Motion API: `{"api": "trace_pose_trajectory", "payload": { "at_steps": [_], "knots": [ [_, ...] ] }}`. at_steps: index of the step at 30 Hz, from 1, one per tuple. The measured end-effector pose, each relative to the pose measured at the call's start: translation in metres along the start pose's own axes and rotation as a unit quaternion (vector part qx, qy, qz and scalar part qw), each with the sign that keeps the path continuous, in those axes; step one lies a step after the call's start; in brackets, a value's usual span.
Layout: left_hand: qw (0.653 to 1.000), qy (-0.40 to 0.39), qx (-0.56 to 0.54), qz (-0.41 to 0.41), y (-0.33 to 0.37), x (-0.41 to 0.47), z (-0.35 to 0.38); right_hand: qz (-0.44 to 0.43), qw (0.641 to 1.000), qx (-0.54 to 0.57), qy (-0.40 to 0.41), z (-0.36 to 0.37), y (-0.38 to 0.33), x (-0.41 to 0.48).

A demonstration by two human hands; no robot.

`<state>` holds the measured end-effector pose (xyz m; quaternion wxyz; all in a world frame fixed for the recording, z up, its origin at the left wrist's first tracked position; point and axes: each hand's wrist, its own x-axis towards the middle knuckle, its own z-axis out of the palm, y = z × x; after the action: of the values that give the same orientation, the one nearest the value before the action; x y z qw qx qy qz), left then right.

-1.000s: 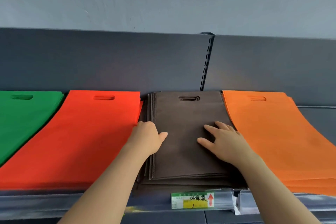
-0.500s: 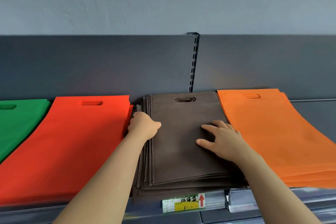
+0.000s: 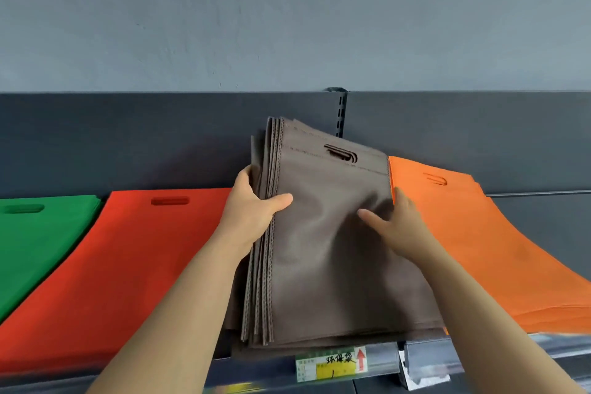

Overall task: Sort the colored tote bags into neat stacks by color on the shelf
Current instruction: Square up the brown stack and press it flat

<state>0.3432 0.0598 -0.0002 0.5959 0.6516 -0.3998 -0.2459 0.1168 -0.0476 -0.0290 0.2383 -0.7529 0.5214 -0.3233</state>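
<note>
A stack of brown tote bags [image 3: 323,265] stands tilted up off the shelf, its top edge leaning toward the dark back panel. My left hand [image 3: 252,211] grips the stack's left edge, thumb across the front. My right hand [image 3: 395,224] holds the right edge, thumb on the front and fingers hidden behind. A red stack [image 3: 121,265] lies to the left, a green stack [image 3: 35,240] at far left, an orange stack [image 3: 473,233] to the right.
The dark grey back panel [image 3: 160,137] with a slotted upright [image 3: 341,115] rises behind the bags. A price label [image 3: 331,363] sits on the shelf's front rail [image 3: 447,352]. A grey wall fills the upper view.
Both hands have gone from resting on the flat brown stack to gripping its side edges, and the stack's top has lifted off the shelf toward the back panel.
</note>
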Motion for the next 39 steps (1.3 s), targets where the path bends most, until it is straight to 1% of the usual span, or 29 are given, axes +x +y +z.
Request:
{"api": "trace_pose_trajectory", "payload": {
  "at_steps": [1, 2, 4, 5, 7, 10, 13, 15, 17, 19, 21, 24, 29, 35, 37, 39],
  "knots": [
    [1.0, -0.003, 0.0, 0.023, 0.009, -0.004, -0.005, 0.006, 0.998, 0.064, 0.015, -0.007, -0.008, 0.005],
    [0.999, -0.007, -0.006, 0.043, 0.016, -0.007, -0.011, 0.02, 0.991, 0.135, 0.012, -0.015, -0.017, 0.011],
    [0.997, -0.013, -0.019, 0.079, 0.031, -0.013, -0.021, 0.041, 0.963, 0.265, 0.001, -0.028, -0.031, 0.021],
    [0.995, -0.014, -0.025, 0.096, 0.038, -0.017, -0.025, 0.044, 0.953, 0.3, 0.006, -0.033, -0.035, 0.026],
    [0.992, -0.012, -0.032, 0.122, 0.048, -0.022, -0.033, 0.042, 0.945, 0.325, 0.011, -0.038, -0.041, 0.031],
    [0.992, -0.005, -0.023, 0.123, 0.05, -0.026, -0.039, 0.044, 0.946, 0.319, -0.024, -0.032, -0.038, 0.03],
    [0.994, 0.002, 0.008, 0.106, 0.042, -0.028, -0.038, 0.045, 0.958, 0.28, -0.048, -0.016, -0.025, 0.023],
    [0.995, 0.024, 0.041, 0.089, 0.034, -0.026, -0.038, 0.064, 0.975, 0.2, -0.076, -0.003, -0.011, 0.018],
    [0.994, 0.047, 0.077, 0.064, 0.025, -0.021, -0.04, 0.071, 0.986, 0.098, -0.112, 0.006, 0.007, 0.012],
    [0.991, 0.07, 0.111, 0.026, 0.016, -0.016, -0.042, 0.023, 0.988, 0.006, -0.155, 0.011, 0.021, 0.007],
    [0.989, 0.085, 0.123, 0.001, 0.012, -0.013, -0.043, -0.031, 0.978, -0.058, -0.198, 0.013, 0.031, 0.004],
    [0.988, 0.087, 0.128, -0.004, 0.01, -0.012, -0.039, -0.074, 0.965, -0.135, -0.211, 0.017, 0.044, 0.005],
    [0.988, 0.086, 0.13, -0.002, 0.013, -0.007, -0.037, -0.091, 0.956, -0.172, -0.219, 0.011, 0.055, 0.011],
    [0.986, 0.092, 0.138, -0.02, 0.014, -0.001, -0.048, -0.057, 0.959, -0.182, -0.209, -0.003, 0.069, 0.023],
    [0.986, 0.091, 0.136, -0.017, 0.013, -0.002, -0.047, -0.07, 0.962, -0.18, -0.196, 0.001, 0.064, 0.023],
    [0.987, 0.092, 0.131, -0.015, 0.013, -0.003, -0.044, -0.099, 0.959, -0.174, -0.202, 0.009, 0.058, 0.02]
  ]
}}
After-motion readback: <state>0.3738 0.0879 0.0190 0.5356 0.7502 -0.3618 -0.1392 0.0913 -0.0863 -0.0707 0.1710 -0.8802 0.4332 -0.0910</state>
